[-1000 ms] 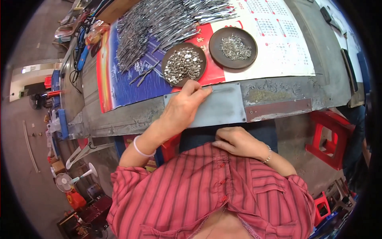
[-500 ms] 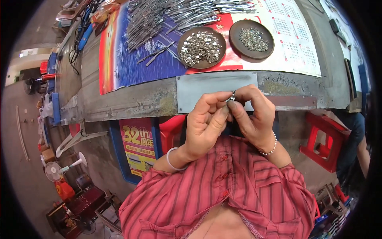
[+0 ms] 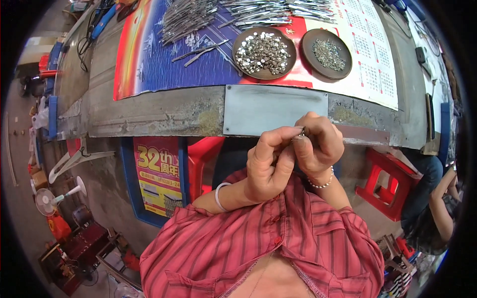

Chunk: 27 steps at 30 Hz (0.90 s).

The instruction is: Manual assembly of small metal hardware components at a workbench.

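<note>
My left hand (image 3: 268, 161) and my right hand (image 3: 320, 146) meet at the fingertips just before the bench's near edge. Both are closed in a pinch around a small metal piece (image 3: 301, 132); fingers hide most of it, so its exact kind does not show. Beyond them, a grey metal plate (image 3: 268, 111) is fixed to the bench edge. Farther back stand a round brown dish (image 3: 238, 63) of small shiny metal discs (image 3: 262, 52) and a second brown dish (image 3: 312, 63) of tiny pin-like metal parts (image 3: 328, 54).
Thin metal strips (image 3: 189, 20) lie heaped at the back on a colourful calendar sheet (image 3: 164, 74), with a few loose ones nearer. A blue-handled tool (image 3: 103, 22) lies far left. Below the bench are a blue-framed crate (image 3: 130, 174) and a red stool (image 3: 365, 191); another person's arm (image 3: 439, 208) shows at right.
The whole view has shifted a little. My pinched hands have drawn slightly toward me and to the right relative to the metal plate, and less of the small piece shows.
</note>
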Each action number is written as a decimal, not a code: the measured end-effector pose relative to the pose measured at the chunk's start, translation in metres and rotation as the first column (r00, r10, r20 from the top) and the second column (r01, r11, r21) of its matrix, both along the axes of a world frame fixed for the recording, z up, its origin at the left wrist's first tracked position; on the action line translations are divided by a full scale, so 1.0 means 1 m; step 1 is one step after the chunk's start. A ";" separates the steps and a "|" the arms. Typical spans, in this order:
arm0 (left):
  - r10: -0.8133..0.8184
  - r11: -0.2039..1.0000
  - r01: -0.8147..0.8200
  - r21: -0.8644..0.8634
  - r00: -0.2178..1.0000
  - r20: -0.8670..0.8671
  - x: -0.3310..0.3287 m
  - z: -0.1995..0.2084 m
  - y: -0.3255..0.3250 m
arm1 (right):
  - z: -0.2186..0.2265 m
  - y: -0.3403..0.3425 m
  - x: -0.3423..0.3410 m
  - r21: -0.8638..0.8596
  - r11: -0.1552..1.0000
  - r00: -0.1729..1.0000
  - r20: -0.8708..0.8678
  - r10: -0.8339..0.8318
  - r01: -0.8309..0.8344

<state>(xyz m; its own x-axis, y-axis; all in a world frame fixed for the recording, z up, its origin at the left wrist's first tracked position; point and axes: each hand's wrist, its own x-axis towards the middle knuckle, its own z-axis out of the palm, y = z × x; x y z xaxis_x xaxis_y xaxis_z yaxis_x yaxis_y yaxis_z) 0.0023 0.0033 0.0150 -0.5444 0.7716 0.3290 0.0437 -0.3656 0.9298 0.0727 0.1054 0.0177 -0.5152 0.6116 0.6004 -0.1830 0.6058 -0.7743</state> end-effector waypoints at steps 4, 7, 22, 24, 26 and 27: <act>-0.024 1.000 0.024 -0.006 0.997 0.070 -0.001 -0.008 -0.004 | -0.009 -0.007 -0.002 0.154 0.981 0.991 0.042 -0.127 0.119; 0.002 0.999 0.003 -0.042 0.994 0.107 0.002 -0.014 -0.007 | -0.012 -0.023 -0.002 -0.006 0.988 0.982 0.111 -0.156 0.157; 0.046 0.998 -0.041 -0.042 0.993 0.108 -0.004 -0.019 -0.008 | -0.008 -0.033 0.002 0.000 0.983 0.939 0.297 -0.175 0.183; 0.071 0.997 -0.065 -0.051 0.989 0.127 -0.003 -0.021 -0.007 | 0.008 -0.034 0.005 -0.265 0.955 0.947 0.319 -0.046 0.135; 0.024 0.999 -0.017 -0.044 0.984 0.179 -0.002 -0.023 -0.012 | 0.012 -0.027 0.007 -0.676 0.737 0.973 0.160 0.166 -0.014; -0.024 0.999 0.033 -0.036 0.973 0.231 -0.002 -0.023 -0.014 | 0.010 -0.024 0.007 -0.644 0.764 0.980 0.117 0.163 -0.050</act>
<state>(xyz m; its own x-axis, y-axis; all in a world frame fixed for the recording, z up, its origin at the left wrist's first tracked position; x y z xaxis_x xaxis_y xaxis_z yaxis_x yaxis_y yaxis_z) 0.0008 -0.0107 -0.0084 -0.5796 0.7977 0.1663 -0.1832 -0.3264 0.9273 0.0796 0.0813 0.0273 -0.6518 0.7584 0.0000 -0.0591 -0.0508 -0.9970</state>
